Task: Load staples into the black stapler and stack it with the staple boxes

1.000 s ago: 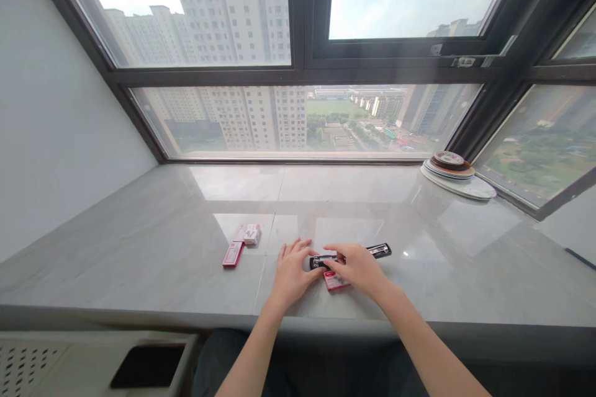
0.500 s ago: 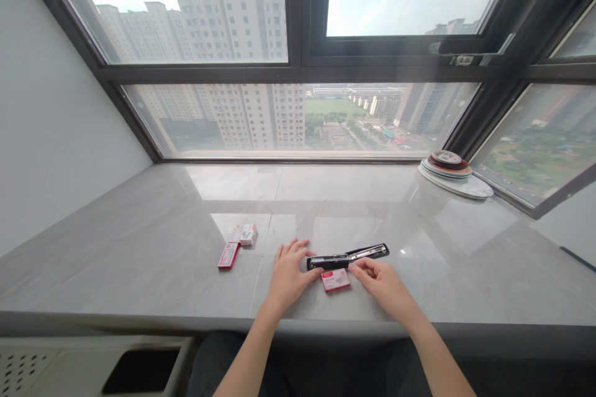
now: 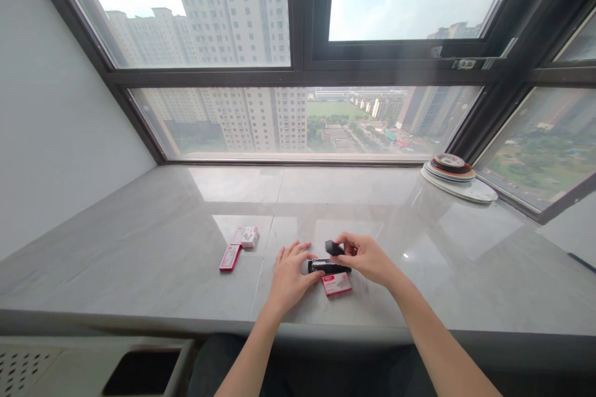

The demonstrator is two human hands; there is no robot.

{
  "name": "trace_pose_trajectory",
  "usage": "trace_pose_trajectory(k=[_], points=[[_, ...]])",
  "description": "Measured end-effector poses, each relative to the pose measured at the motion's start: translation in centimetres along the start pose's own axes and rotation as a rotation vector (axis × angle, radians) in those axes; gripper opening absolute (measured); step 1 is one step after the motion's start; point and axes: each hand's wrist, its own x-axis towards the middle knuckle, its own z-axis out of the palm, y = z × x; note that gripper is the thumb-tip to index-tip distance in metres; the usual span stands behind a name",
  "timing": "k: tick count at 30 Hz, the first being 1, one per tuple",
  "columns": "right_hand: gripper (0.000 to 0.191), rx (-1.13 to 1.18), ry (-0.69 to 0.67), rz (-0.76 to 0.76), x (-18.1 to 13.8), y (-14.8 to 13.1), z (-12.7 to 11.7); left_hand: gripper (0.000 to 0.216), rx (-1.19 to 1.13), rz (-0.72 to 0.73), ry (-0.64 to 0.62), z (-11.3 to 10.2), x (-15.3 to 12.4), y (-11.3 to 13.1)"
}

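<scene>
A black stapler (image 3: 329,267) lies on the grey counter, its base flat and its upper arm swung up over it. My left hand (image 3: 289,276) pinches the left end of the base between thumb and forefinger, the other fingers spread out behind. My right hand (image 3: 365,255) is closed on the raised upper arm, which hides part of it and of the hinge. Just in front of the base sits a red and white staple box (image 3: 337,284), touching or very close to it.
To the left on the counter (image 3: 162,260) lie a red and white box (image 3: 230,258) and, behind it, a white box (image 3: 249,237) with pink print. Stacked plates (image 3: 451,169) stand in the far right corner by the window. The counter's front edge runs close to my forearms.
My right hand has lifted the stapler's upper arm from lying folded back on the right to raised over the base. My left hand keeps its place at the base's left end.
</scene>
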Motion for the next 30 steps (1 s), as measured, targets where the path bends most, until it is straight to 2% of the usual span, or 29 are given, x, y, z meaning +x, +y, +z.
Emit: trace_pose_trajectory(k=[5, 9, 11, 13, 15, 18, 21, 25, 30], points=[[0.018, -0.276, -0.08, -0.034, 0.7, -1.3, 2.2, 0.022, 0.02, 0.004, 0.01, 0.3, 0.0, -0.4], [0.015, -0.382, -0.103, -0.054, 0.8, -1.1, 1.8, 0.026, 0.023, 0.019, 0.023, -0.1, -0.1, -0.1], [0.017, -0.399, -0.032, -0.018, 0.8, -0.2, 1.0, 0.033, -0.003, 0.023, 0.061, -0.6, -0.4, 0.7], [0.025, -0.408, 0.1, 0.053, 0.8, 1.3, 0.2, 0.05, -0.036, 0.077, 0.042, -0.9, -0.9, 2.0], [0.034, -0.364, 0.199, 0.132, 0.7, 3.0, -0.2, 0.064, -0.053, 0.211, -0.09, -0.9, -1.4, 3.5], [0.046, -0.214, 0.258, 0.2, 0.1, 5.1, -0.3, 0.076, -0.054, 0.39, -0.296, -0.9, -1.8, 5.1], [0.055, -0.072, 0.291, 0.218, -1.2, 6.0, 0.1, 0.073, -0.019, 0.33, -0.266, -1.7, -1.8, 4.5], [0.061, 0.19, 0.214, 0.278, -3.0, 6.0, 1.7, 0.067, 0.001, 0.155, -0.185, -3.5, -1.4, 1.9], [0.065, 0.281, 0.228, 0.276, -2.9, 4.9, 5.2, 0.068, -0.017, 0.134, -0.173, -3.4, -1.1, 1.2]])
